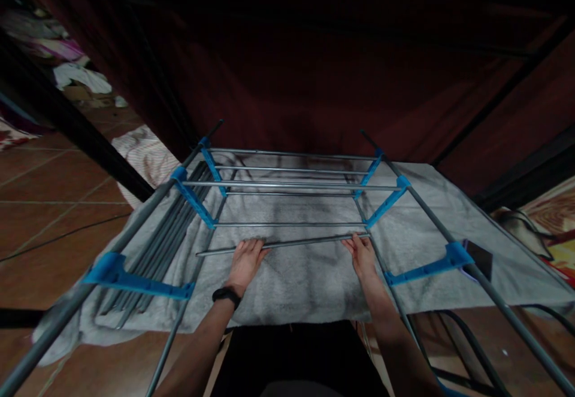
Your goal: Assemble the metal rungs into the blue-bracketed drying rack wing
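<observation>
A loose grey metal tube [305,242] lies crosswise between my hands, inside a partly assembled rack of metal tubes and blue plastic brackets. My left hand [247,260] grips it left of its middle, a black band around that wrist. Near the right end, my right hand [360,253] holds the tube with thumb and fingers. Its left end reaches the lower left side tube, and its right end is close to the right side tube; whether they touch I cannot tell. The front left bracket [139,280] and front right bracket [426,267] have no crossbar between them. Behind, several crossbars [291,185] join the farther brackets.
Several loose tubes [166,235] lie in a bundle on the grey cloth [278,289] at left. A dark phone-like object [477,260] rests beyond the right side tube. A dark red curtain-like surface [287,85] rises behind the rack. Tiled floor [49,217] shows at left.
</observation>
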{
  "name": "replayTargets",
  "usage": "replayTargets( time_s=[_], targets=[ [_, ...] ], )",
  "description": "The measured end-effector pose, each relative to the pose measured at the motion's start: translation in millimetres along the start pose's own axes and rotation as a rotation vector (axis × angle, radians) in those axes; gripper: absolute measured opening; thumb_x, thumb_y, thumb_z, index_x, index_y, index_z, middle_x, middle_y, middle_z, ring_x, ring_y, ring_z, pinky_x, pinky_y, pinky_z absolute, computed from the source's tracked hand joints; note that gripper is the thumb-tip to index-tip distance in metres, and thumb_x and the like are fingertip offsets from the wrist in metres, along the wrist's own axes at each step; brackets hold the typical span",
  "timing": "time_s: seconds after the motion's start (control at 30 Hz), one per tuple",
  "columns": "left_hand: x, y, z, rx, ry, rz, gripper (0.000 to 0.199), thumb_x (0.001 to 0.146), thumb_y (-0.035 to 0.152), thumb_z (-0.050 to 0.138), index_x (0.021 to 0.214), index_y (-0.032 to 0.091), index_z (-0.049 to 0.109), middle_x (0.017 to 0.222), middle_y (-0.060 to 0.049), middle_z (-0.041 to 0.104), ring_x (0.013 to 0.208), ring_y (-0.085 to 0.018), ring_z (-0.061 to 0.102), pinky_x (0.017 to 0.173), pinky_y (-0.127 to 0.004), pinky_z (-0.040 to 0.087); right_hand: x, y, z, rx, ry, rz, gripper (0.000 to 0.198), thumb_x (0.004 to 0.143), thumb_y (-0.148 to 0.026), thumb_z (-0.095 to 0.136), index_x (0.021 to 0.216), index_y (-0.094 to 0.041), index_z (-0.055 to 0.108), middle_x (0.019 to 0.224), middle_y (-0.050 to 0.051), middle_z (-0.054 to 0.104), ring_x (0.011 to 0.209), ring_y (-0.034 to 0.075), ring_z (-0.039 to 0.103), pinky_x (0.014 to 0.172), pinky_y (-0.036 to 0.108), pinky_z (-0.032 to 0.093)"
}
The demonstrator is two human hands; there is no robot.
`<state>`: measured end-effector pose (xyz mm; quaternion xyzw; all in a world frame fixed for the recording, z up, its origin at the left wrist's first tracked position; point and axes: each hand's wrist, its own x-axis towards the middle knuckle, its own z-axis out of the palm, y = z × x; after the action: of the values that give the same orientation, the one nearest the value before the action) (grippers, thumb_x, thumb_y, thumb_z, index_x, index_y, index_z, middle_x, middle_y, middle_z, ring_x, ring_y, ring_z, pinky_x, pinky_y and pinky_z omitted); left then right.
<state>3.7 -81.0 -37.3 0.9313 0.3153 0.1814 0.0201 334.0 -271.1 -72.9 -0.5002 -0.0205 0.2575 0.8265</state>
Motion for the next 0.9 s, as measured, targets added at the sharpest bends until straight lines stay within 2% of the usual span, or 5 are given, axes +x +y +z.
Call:
replayTargets(
  time_s=[0.2,0.3,0.47,0.73,0.9],
  targets=[
    [0,2,0,-0.023,0.012,0.025,0.036,0.109,0.041,0.040,0.110,0.019,0.069,0.100,-0.009,0.071,0.099,-0.026,0.063,0.093,-0.041,0.045,4,3,-14,0.030,-0.046,0.010,0.023,0.073,-0.027,0.084,0.087,-0.024,0.066,0.086,-0.003,0.073,0.089,0.017,0.073,0.104,0.048,0.058],
    [0,2,1,-0.028,0.014,0.014,0.032,0.109,0.038,0.042,0.115,0.020,0.068,0.102,-0.009,0.070,0.101,-0.026,0.062,0.096,-0.043,0.044,6,4,-18,0.036,-0.045,0.003,0.026,0.071,-0.026,0.086,0.090,-0.024,0.068,0.089,-0.001,0.074,0.094,0.018,0.073,0.109,0.054,0.055],
    [0,1,3,-0.055,0.014,0.007,0.031,0.109,0.036,0.042,0.118,0.020,0.068,0.106,-0.008,0.070,0.102,-0.024,0.062,0.096,-0.042,0.043,6,4,-19,0.044,-0.044,-0.013,0.022,0.073,-0.022,0.084,0.091,-0.023,0.071,0.090,-0.001,0.075,0.093,0.018,0.074,0.111,0.057,0.052],
    [0,4,1,-0.056,-0.057,-0.009,0.030,0.109,0.036,0.044,0.118,0.020,0.069,0.107,-0.008,0.070,0.102,-0.024,0.062,0.096,-0.041,0.045,2,-3,-17,0.084,-0.021,-0.015,0.023,0.068,-0.019,0.088,0.076,-0.024,0.067,0.086,-0.005,0.074,0.090,0.015,0.074,0.113,0.056,0.051],
    [-1,7,-1,-0.048,-0.084,0.002,0.030,0.109,0.033,0.045,0.124,0.019,0.067,0.108,-0.009,0.069,0.104,-0.024,0.061,0.096,-0.042,0.046,2,-6,-16,0.072,-0.009,-0.013,0.021,0.067,-0.017,0.086,0.075,-0.024,0.067,0.085,-0.004,0.074,0.088,0.017,0.075,0.110,0.057,0.053]
  ],
)
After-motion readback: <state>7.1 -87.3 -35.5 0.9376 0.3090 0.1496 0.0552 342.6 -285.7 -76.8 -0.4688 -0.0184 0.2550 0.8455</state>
